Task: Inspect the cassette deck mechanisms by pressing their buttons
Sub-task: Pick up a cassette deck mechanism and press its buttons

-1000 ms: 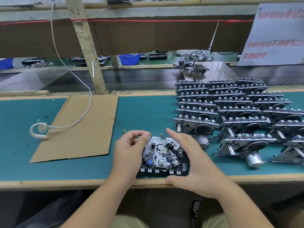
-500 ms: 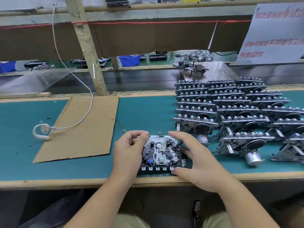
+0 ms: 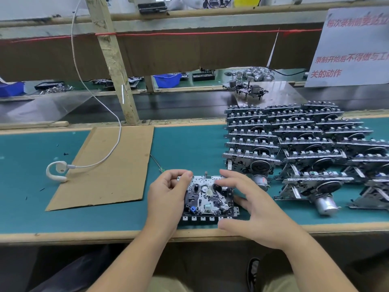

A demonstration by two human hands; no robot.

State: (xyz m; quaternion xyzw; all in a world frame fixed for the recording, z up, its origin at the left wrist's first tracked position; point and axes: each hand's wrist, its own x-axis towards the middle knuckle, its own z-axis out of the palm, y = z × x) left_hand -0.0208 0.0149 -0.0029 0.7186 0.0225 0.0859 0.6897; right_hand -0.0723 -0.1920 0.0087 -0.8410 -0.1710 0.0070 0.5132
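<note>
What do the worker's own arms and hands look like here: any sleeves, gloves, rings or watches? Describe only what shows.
Both forearms are bare to the bottom edge of the picture, with no sleeves in view. The left hand and right hand wear no gloves. No ring, watch or wristband shows on either.

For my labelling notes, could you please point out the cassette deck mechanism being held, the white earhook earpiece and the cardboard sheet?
cassette deck mechanism (image 3: 207, 199): head view, central metal plate.
white earhook earpiece (image 3: 55, 171): head view, hook loop.
cardboard sheet (image 3: 109, 169): head view, bare middle.
</note>
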